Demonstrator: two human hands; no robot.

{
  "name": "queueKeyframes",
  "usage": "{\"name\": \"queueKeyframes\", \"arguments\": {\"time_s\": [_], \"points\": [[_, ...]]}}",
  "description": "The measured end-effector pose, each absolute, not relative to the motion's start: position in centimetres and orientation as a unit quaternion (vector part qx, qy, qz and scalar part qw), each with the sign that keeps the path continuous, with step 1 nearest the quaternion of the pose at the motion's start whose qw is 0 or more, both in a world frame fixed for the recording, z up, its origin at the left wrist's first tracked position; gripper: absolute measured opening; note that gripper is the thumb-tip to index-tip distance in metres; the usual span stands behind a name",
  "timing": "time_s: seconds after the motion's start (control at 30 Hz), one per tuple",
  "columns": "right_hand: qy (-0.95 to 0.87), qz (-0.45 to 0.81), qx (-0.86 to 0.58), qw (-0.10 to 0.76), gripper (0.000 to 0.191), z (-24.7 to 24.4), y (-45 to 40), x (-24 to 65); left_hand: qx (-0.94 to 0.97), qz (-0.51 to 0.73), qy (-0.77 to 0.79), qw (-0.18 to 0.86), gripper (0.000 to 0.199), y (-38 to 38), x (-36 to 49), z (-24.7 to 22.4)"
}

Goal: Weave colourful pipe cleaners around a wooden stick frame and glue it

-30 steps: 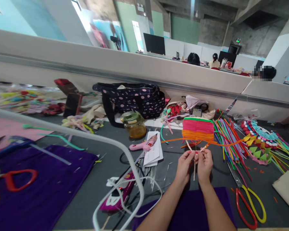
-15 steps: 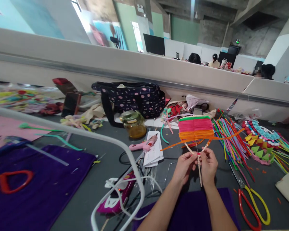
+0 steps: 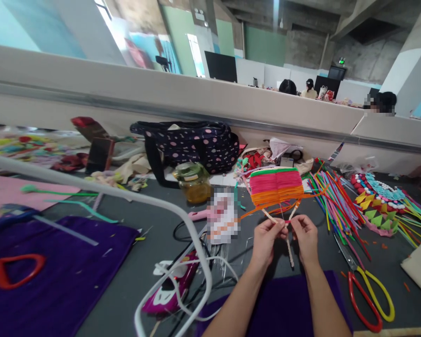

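Note:
A flat panel point(image 3: 276, 186) of wound fuzzy stems, striped green, pink and orange, is held up in front of me. It sits on a cream Y-shaped frame point(image 3: 290, 252) with a stem pointing down. My left hand point(image 3: 267, 239) is closed in a pinch on the frame, just left of its joint. My right hand point(image 3: 306, 238) is closed at the joint's right side, pinching the end of a short red strand point(image 3: 287, 222) that wraps there. Loose orange stems point(image 3: 250, 213) stick out from the panel's lower edge. The fingertips partly hide the joint.
Colourful pipe cleaners point(image 3: 340, 201) and scissors point(image 3: 366, 295) lie to the right. On the left are a magenta glue gun point(image 3: 171, 290), a white bent tube point(image 3: 192, 224), a glass jar point(image 3: 192, 185) and purple cloth point(image 3: 91, 262). A dotted bag point(image 3: 196, 145) stands behind.
The panel has shifted slightly left and tilted, its lower stem now slanting. My right fingers have drawn a little away from my left, and the red strand shows between them.

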State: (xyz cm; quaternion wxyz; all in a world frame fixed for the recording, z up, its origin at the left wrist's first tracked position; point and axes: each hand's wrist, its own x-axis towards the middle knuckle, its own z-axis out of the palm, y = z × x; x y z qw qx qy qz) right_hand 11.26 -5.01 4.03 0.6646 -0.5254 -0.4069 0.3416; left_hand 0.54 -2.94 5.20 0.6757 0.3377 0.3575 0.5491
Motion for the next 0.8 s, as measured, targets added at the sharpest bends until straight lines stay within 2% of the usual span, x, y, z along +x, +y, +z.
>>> {"name": "queueKeyframes", "arguments": {"time_s": [0.23,0.53,0.8], "points": [[-0.427,0.34,-0.52,0.658,0.023,3.8,-5.08,11.13,0.327,0.556,0.354,0.677,0.022,-2.94,0.75,4.94],[-0.296,0.479,-0.445,0.696,0.025,4.0,-4.55,10.8,0.325,0.542,0.33,0.702,0.021,-3.08,1.19,4.73],[-0.294,0.478,-0.446,0.697,0.023,3.25,-4.48,10.31,0.31,0.557,0.356,0.683,0.02,-2.95,1.3,4.57]]}}
